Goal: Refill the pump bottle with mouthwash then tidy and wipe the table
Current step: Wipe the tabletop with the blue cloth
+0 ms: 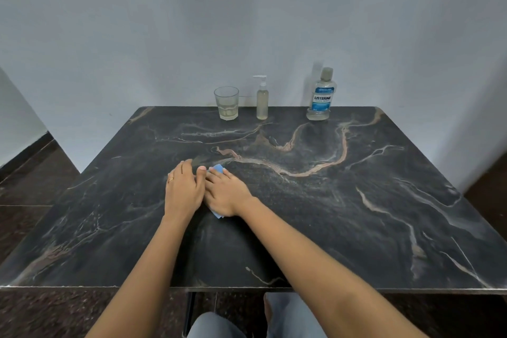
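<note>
A small clear pump bottle (pixel 262 99) with pale liquid and a white pump stands at the table's far edge. To its right stands a Listerine mouthwash bottle (pixel 321 96), capped. My right hand (pixel 226 192) lies flat on a blue cloth (pixel 218 169) in the middle-left of the dark marble table (pixel 356 200); only the cloth's corners show at my fingertips and wrist. My left hand (pixel 182 186), with a ring, rests palm-down on the table right beside it, touching the right hand.
A clear drinking glass (pixel 226 102) with a little pale liquid stands left of the pump bottle by the white wall. My knees show below the near table edge. Dark floor lies to the left and right.
</note>
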`<state>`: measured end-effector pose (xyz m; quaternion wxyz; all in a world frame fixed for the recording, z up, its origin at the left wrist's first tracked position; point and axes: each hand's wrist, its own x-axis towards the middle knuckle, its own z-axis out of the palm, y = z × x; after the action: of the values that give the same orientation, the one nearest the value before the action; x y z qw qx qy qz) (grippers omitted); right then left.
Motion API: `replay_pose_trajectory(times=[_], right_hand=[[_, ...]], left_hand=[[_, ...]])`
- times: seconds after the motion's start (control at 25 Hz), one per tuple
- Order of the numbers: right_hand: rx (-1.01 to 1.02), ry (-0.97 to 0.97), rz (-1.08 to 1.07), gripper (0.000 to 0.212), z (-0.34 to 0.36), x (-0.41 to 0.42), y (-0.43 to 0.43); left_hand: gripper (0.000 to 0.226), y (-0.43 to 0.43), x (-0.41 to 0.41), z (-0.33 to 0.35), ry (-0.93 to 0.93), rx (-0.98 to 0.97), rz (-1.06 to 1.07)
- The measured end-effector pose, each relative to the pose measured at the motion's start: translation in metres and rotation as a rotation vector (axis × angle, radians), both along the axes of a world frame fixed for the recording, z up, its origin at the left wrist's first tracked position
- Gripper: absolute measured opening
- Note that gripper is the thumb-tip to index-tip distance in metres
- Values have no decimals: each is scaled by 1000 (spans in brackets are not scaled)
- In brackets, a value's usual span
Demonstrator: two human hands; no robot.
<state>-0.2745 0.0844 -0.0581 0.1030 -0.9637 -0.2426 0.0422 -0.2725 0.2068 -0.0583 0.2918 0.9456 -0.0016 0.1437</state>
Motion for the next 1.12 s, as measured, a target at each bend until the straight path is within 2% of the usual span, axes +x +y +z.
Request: replay_pose_trajectory(times=[0.12,0.4,0.76,0.92,1.12], right_hand=[[-35,-1,-89,52,5,21,-25],[24,-15,-577,52,3,32,-140],[18,4,-1105,54,5,-68,-259],[12,17,-1178,54,5,-121,-247],[-17,28,-1036,54,5,-173,-194]], left_hand=[[45,-12,-3,-3,11,23,-33],[53,-44,-14,-9,62,63,-121],[53,-45,-31,-5,73,73,-142],[55,-49,-44,-4,67,77,-170],[56,-51,-57,-5,69,81,-190]])
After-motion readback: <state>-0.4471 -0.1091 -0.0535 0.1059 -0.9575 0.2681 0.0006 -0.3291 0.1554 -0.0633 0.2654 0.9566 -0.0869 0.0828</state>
